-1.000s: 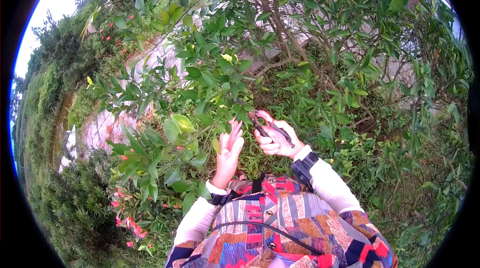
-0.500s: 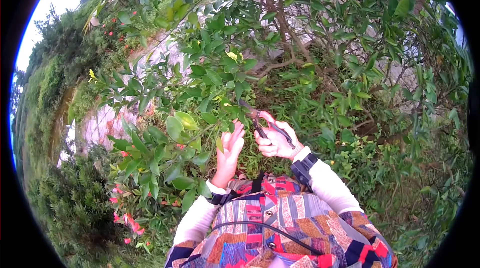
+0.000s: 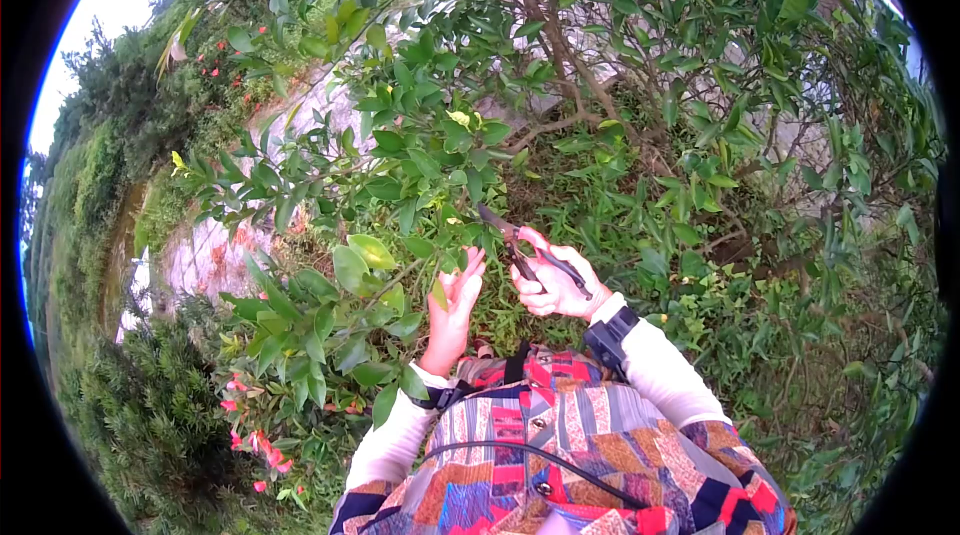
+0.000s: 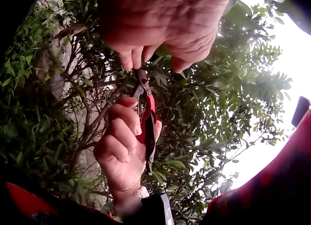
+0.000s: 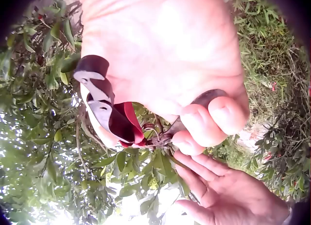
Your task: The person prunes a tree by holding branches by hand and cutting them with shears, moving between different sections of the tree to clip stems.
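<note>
My right hand grips a pair of pruning shears with red and black handles. The blades point up and left into the leaves of a branch. In the left wrist view the handles of the shears stand spread with a spring between them, and fingers curl round one handle. My left hand is raised beside the shears, under the leafy twigs. Its fingers are fairly straight and the thumb stands apart in the right wrist view, with fingertips right at the leaves near the blades.
Thicker tree branches spread above and ahead. A leafy shoot with large leaves hangs at the left, near the left forearm. Red flowers grow low at the left. Undergrowth covers the ground at the right.
The shears have shifted slightly, their blades now showing more plainly among the leaves. The left hand stays beside them, almost unmoved. The view has swayed a little.
</note>
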Motion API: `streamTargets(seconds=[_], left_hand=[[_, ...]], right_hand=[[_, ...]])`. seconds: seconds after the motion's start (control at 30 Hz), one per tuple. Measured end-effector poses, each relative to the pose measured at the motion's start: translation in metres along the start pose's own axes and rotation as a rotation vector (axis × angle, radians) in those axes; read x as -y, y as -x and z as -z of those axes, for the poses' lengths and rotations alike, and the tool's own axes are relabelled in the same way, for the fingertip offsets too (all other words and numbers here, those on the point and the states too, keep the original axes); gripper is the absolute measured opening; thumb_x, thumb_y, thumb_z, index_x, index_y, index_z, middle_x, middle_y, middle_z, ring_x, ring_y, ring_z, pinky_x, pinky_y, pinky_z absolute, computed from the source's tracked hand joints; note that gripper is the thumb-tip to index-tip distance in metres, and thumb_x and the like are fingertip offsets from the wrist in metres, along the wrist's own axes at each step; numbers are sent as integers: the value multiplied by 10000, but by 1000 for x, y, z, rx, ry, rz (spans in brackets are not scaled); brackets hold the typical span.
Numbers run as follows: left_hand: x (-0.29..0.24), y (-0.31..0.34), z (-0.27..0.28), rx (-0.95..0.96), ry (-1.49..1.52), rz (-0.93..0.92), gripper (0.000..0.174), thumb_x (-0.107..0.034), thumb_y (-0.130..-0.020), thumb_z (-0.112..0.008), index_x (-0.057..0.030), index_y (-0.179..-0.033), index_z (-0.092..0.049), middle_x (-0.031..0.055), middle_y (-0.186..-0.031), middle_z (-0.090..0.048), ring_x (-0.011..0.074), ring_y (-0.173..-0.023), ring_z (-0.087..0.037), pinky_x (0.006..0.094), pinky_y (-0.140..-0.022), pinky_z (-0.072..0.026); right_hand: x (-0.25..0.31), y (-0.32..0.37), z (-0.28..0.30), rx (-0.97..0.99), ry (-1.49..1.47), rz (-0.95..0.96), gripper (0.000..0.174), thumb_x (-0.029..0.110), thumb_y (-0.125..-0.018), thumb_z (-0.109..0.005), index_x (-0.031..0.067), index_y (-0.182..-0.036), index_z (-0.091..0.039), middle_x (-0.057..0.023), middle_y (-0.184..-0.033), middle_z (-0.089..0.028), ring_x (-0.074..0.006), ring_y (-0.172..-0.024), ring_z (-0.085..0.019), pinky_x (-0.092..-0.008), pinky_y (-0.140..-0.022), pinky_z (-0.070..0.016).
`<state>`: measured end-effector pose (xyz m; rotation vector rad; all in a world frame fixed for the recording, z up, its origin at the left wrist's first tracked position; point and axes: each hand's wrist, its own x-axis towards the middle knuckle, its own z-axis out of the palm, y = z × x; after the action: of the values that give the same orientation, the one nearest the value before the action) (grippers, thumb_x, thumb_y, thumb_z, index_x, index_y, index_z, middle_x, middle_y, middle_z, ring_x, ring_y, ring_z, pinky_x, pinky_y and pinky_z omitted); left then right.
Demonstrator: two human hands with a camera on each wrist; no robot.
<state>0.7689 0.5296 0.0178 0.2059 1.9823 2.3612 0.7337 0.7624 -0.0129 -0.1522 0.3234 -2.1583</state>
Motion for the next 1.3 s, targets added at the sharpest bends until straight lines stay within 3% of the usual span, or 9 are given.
streamTargets(seconds=[0.3, 0.53, 0.9, 0.93, 0.97, 1.1, 1.13, 1.17, 1.3], left_hand=[[-2, 1, 1, -101, 120, 6, 509, -174, -1058, -565, 63, -1484, -417, 224, -1526, -464, 331, -1429, -461, 496, -1203, -377], [7, 1, 7, -69, 106, 32, 517, -192, -1053, -585, 20, -1498, -427, 182, -1520, -486, 319, -1414, -481, 452, -1192, -381], [1, 1, 8, -46, 91, 65, 568, -212, -1057, -584, 56, -1517, -384, 215, -1541, -459, 327, -1418, -475, 436, -1196, -368], [2, 2, 8, -44, 93, 54, 577, -215, -1057, -584, 53, -1524, -377, 216, -1545, -455, 327, -1421, -472, 435, -1200, -362], [2, 3, 9, -44, 95, 54, 577, -215, -1057, -584, 53, -1524, -377, 216, -1545, -455, 327, -1421, -472, 435, -1200, -362], [1, 4, 8, -17, 77, 61, 580, -224, -1059, -579, 46, -1530, -375, 218, -1556, -445, 327, -1433, -460, 430, -1212, -334], [0, 4, 7, -7, 71, 59, 582, -228, -1061, -577, 44, -1533, -373, 217, -1559, -442, 326, -1438, -456, 427, -1215, -326], [-1, 4, 6, -7, 72, 57, 582, -228, -1061, -577, 44, -1533, -373, 217, -1559, -442, 326, -1438, -456, 427, -1215, -326], [0, 4, 5, 8, 47, 61, 584, -231, -1065, -567, 66, -1528, -369, 215, -1564, -439, 319, -1442, -451, 421, -1218, -320]], right_hand=[[7, -1, 5, 24, -11, -64, 711, 642, -887, -606, 22, -1223, -521, -9, -817, -374, -133, -591, -371, -278, -546, -313], [10, -8, 6, 36, 7, -19, 624, 609, -929, -564, 30, -1158, -533, 21, -816, -418, -101, -576, -389, -253, -520, -320], [11, -11, 1, -62, 78, 56, 458, 471, -1010, -509, 48, -1181, -552, 21, -781, -422, -80, -515, -353, -234, -462, -296], [11, -12, 12, 9, 9, 28, 418, 447, -1015, -519, 195, -1345, -467, 1, -796, -432, -83, -514, -343, -240, -476, -302], [9, -13, 21, 79, -60, 0, 516, 424, -1020, -529, 342, -1508, -383, -19, -811, -443, -87, -513, -332, -247, -489, -308], [6, -7, 17, 33, -26, 7, 533, 415, -1027, -521, 342, -1531, -362, -11, -810, -438, -75, -508, -326, -235, -480, -297], [7, -6, 11, 2, 10, 17, 384, 427, -1029, -512, 191, -1328, -458, 17, -785, -442, -69, -499, -339, -228, -454, -289], [8, -5, 7, -28, 46, 25, 414, 439, -1031, -503, 39, -1124, -555, 45, -760, -445, -62, -490, -352, -221, -428, -280], [7, -7, 3, -15, 75, 31, 444, 473, -1021, -511, 41, -1116, -550, 42, -770, -441, -70, -506, -361, -226, -445, -290]])
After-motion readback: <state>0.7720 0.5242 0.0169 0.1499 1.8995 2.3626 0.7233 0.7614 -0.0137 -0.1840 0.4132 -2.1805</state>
